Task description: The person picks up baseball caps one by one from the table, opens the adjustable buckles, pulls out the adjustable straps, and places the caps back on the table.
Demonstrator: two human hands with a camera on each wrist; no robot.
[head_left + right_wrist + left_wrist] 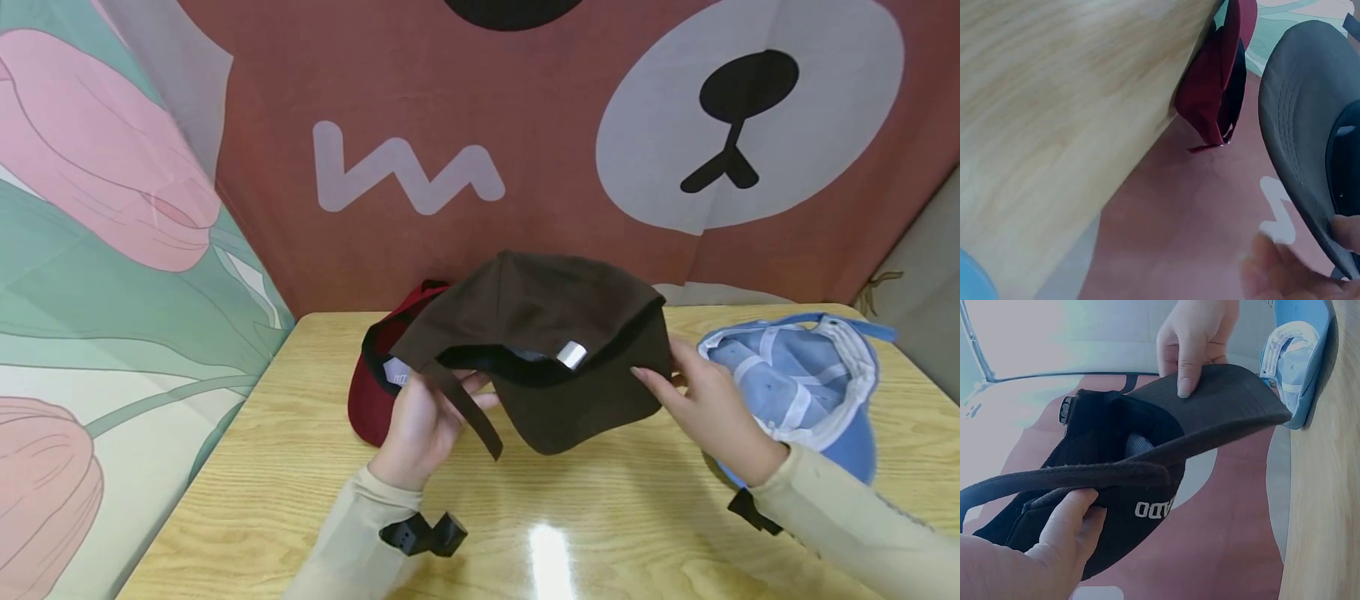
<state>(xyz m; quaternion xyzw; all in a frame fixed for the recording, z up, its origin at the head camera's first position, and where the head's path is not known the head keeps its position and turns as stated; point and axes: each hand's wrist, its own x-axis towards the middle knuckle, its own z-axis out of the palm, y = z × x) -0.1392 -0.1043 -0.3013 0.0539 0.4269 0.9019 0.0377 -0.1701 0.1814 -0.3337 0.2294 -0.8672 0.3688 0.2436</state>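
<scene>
A dark brown baseball cap [555,300] is held up over the table, tilted so its inside shows, with a small pale tag [572,355] there. My right hand [716,408] pinches the side of its brim [1300,106], thumb on the near face. On the opposite side my left hand [423,429] grips the cap's back edge; part of its fingers is hidden. A loose back strap [468,412] hangs down beside that hand. White letters [1154,509] show on the cap's front in the left wrist view.
Behind my left hand a dark red cap [367,400] lies on the wooden table [300,467]. A light blue cap [795,383], inside up, lies right of my right hand. A printed cloth [555,167] hangs behind the table.
</scene>
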